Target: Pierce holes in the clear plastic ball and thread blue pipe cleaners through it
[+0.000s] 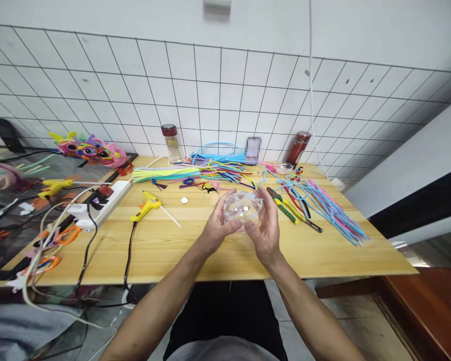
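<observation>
Between both palms I hold a clear plastic ball (244,206), see-through with pale whitish patches, above the wooden table. My left hand (218,220) cups its left side, thumb across the front. On the other side my right hand (267,223) wraps round it, its thumb near the left one. Just right of that hand lie pliers (283,206) with green and yellow handles. A yellow glue gun (146,205) with a white glue stick in its back rests to the left, near a small white lump (184,200).
Pipe cleaners (165,174) lie in bundles at the back, with more (334,210) at the right. Two bottles (171,143) (298,148) and a propped phone (253,150) stand by the tiled wall. A power strip (105,205) with trailing cords sits at the left.
</observation>
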A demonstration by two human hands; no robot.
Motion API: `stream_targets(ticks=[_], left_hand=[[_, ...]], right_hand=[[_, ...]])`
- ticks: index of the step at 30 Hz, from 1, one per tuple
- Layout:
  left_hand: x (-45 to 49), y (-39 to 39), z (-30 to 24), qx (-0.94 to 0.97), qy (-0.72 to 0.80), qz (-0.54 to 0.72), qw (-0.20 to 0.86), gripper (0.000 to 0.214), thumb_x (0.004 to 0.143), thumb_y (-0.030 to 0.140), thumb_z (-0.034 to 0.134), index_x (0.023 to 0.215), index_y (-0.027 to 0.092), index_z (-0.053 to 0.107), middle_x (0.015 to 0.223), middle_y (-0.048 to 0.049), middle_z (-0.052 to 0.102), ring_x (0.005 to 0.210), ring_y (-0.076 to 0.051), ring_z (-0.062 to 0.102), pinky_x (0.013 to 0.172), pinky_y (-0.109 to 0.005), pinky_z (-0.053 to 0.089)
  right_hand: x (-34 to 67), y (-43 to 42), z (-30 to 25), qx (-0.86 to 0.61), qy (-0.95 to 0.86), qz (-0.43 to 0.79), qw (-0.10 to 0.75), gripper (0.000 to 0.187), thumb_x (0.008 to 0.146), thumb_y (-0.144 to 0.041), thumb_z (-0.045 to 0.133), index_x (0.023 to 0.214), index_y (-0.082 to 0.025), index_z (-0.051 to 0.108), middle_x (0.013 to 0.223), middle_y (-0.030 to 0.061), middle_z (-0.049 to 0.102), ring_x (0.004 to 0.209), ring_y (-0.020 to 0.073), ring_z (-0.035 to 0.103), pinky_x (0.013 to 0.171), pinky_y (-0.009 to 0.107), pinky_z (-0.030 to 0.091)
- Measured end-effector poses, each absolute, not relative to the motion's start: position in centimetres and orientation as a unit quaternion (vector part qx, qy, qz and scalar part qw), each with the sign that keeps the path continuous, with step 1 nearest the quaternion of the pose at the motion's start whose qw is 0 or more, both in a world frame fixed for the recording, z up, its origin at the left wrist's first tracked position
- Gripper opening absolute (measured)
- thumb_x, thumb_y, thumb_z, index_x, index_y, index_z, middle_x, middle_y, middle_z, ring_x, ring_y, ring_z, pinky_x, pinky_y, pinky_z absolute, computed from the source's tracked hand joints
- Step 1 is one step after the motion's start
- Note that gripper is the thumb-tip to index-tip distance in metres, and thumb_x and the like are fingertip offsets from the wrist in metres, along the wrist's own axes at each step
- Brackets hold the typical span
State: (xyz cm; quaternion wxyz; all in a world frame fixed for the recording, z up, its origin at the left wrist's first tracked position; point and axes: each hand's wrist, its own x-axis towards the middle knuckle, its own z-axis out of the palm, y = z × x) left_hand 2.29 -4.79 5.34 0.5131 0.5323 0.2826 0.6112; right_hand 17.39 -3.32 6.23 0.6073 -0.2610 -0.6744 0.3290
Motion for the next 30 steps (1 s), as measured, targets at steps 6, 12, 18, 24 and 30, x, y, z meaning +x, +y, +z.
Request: stream_targets(ticks=[6,12,18,24,30], left_hand=[[2.1,-5.1,5.4,0.556,0.278,0.591,0.514,0.105,0.074,0.071,0.08,0.158,0.032,0.031,0.162,-0.0166,0.046,0.141,-0.038,0.058,0.107,-0.051,0.058],[2.4,-5.4,4.8,0.549,0.268,0.587,0.531,0.107,0.073,0.068,0.082,0.158,0.033,0.028,0.163,-0.0174,0.044,0.141,-0.038,0.058,0.107,-0.053,0.058],[2.8,-6.1,5.0,0.541,0.265,0.592,0.536,0.105,0.073,0.066,0.084,0.157,0.033,0.03,0.158,-0.0163,0.05,0.143,-0.037,0.057,0.115,-0.054,0.052],[4.2,-7.2,5.3,0.59,0.327,0.604,0.424,0.123,0.069,0.061,0.089,0.163,0.03,0.017,0.166,-0.0191,0.037,0.152,-0.037,0.046,0.123,-0.052,0.043],[4.8,-7.5,4.5,0.658,0.387,0.621,0.177,0.106,0.073,0.06,0.088,0.157,0.026,0.033,0.158,-0.0185,0.044,0.149,-0.036,0.047,0.122,-0.055,0.044]], right_hand=[[17.3,-4.3,5.8,-0.263,-0.659,0.344,0.614,0.076,0.09,-0.055,0.074,0.154,-0.028,0.045,0.158,0.0122,0.047,0.149,0.0331,0.044,0.125,0.056,0.037],[17.3,-4.9,5.4,-0.266,-0.654,0.344,0.619,0.079,0.089,-0.056,0.075,0.156,-0.029,0.042,0.16,0.0116,0.045,0.151,0.0334,0.041,0.126,0.056,0.036],[17.6,-5.5,5.5,-0.263,-0.653,0.337,0.625,0.075,0.089,-0.059,0.073,0.154,-0.031,0.046,0.158,0.0106,0.046,0.152,0.033,0.04,0.127,0.057,0.033],[17.3,-5.8,5.8,-0.252,-0.508,0.519,0.639,0.071,0.091,-0.064,0.068,0.149,-0.028,0.049,0.15,0.0129,0.059,0.136,0.0316,0.06,0.115,0.054,0.049],[17.0,-6.8,5.6,-0.24,-0.424,0.635,0.6,0.077,0.094,-0.08,0.047,0.148,-0.025,0.054,0.147,0.0141,0.064,0.133,0.0339,0.063,0.114,0.059,0.048]])
